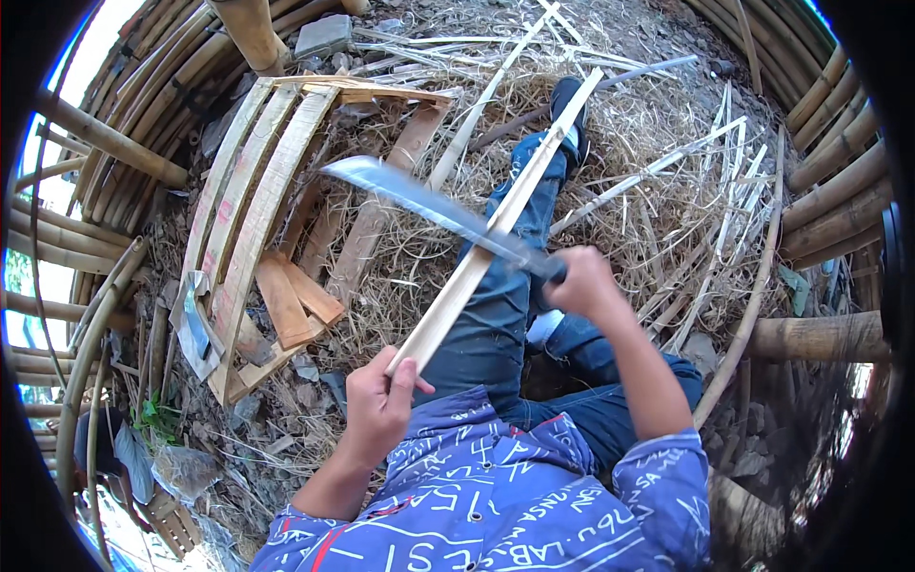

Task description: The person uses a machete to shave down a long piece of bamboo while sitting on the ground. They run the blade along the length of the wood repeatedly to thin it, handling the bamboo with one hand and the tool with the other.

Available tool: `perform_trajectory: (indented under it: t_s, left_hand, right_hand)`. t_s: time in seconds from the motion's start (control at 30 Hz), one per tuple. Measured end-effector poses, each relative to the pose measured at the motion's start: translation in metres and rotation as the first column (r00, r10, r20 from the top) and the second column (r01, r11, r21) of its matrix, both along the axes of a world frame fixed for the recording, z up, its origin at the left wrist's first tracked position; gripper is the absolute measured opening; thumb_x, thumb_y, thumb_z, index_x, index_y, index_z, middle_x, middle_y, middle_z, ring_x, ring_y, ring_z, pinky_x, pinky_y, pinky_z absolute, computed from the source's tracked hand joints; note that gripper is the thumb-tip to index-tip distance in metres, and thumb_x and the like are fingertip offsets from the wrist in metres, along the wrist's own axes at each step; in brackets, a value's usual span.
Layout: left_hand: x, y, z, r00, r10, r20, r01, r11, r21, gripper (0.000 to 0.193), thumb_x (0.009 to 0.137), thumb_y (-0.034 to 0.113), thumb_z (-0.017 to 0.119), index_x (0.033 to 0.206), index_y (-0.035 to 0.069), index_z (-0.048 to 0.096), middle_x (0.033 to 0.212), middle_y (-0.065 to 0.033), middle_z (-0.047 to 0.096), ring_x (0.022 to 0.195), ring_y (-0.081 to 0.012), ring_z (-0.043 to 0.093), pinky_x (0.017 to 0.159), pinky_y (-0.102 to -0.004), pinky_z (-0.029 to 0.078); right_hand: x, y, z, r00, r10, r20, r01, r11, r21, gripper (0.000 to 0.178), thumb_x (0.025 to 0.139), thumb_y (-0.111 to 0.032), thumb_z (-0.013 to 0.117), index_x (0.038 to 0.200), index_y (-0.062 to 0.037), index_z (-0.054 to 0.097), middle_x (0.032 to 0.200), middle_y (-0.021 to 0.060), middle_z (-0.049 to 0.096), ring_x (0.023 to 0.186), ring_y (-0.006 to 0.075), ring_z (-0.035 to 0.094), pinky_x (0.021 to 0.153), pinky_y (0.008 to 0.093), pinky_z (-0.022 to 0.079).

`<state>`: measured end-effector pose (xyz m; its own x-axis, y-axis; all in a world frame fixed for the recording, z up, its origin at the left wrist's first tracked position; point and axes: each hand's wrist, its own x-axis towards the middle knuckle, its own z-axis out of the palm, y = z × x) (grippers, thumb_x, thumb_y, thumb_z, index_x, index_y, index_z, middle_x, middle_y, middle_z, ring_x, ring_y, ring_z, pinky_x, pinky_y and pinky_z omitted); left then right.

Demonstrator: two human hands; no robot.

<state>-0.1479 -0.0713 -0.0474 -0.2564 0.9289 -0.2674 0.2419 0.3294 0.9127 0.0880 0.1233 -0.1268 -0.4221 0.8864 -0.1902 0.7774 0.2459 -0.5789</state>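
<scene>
Strip (450, 306) at centre, running to one o'clock over the leg (477, 338), probably for support. I see the left hand (379, 400) pinching its seven-o'clock end, likely steadying; right hand (583, 283), at three, wrapped round the knife (410, 195), which crosses it. Crate (270, 191) at ten.

shirt (515, 520) — blue-violet, white-lettered, red-streaked | jeans (481, 348) — dark blue | shoe (564, 92): dark

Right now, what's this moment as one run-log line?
left hand: grips pale strip; right hand: grips knife; knife: blurred, crossing strip; strip: above outstretched leg
</scene>
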Motion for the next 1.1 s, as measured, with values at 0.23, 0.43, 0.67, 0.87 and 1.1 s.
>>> perform_trajectory:
  t_s: [0.23,0.43,0.67,0.87,1.1]
  left_hand:
    - [-0.004,0.004,-0.022,0.997,-0.022,-0.073,0.021,1.000,-0.014,0.026,0.099,0.017,0.044,0.091,-0.002,0.059,0.067,-0.0032,0.059,0.063,-0.0094,0.065,0.047,-0.0195,0.042]
    - [-0.008,-0.005,0.001,0.998,0.013,-0.060,-0.012,1.000,0.029,0.026,0.100,0.018,0.044,0.092,-0.003,0.059,0.065,-0.0029,0.059,0.059,-0.0089,0.064,0.046,-0.0193,0.042]
    - [-0.002,0.006,-0.020,0.999,-0.005,-0.041,0.005,1.000,0.006,0.027,0.100,0.018,0.043,0.092,-0.003,0.057,0.064,-0.0045,0.061,0.057,-0.0072,0.060,0.047,-0.0185,0.042]
    - [-0.004,-0.003,-0.003,0.994,0.103,-0.022,-0.100,0.991,0.094,0.024,0.098,0.016,0.047,0.082,0.000,0.056,0.060,-0.0054,0.062,0.049,-0.0058,0.051,0.044,-0.0230,0.037]
    - [-0.005,0.001,-0.017,0.997,0.072,-0.014,-0.072,0.997,-0.004,0.024,0.099,0.018,0.046,0.085,0.000,0.055,0.061,-0.0063,0.064,0.048,-0.0055,0.050,0.044,-0.0217,0.038]
  right_hand:
    - [-0.022,-0.030,0.020,0.983,0.179,0.028,-0.179,0.983,0.025,0.022,0.063,-0.023,0.068,0.079,-0.0076,0.069,0.075,0.0196,0.067,0.075,0.0378,0.066,0.073,0.0443,0.054]
    - [-0.009,0.007,0.005,0.996,0.054,0.077,-0.050,0.998,-0.049,0.022,0.067,-0.024,0.065,0.080,-0.0066,0.070,0.077,0.0198,0.068,0.079,0.0358,0.067,0.077,0.0436,0.054]
    - [-0.018,-0.032,0.014,0.998,0.062,-0.028,-0.062,0.998,-0.023,0.020,0.063,-0.019,0.067,0.078,-0.0062,0.069,0.072,0.0211,0.065,0.073,0.0403,0.064,0.074,0.0463,0.052]
    - [-0.004,0.014,-0.009,0.986,-0.078,0.145,0.079,0.997,-0.002,0.022,0.067,-0.026,0.067,0.079,-0.0084,0.072,0.083,0.0184,0.069,0.084,0.0353,0.067,0.079,0.0442,0.054]
    - [-0.008,-0.003,0.000,0.995,0.017,0.096,-0.016,1.000,-0.007,0.024,0.066,-0.025,0.065,0.081,-0.0066,0.070,0.078,0.0223,0.066,0.079,0.0392,0.066,0.079,0.0455,0.053]
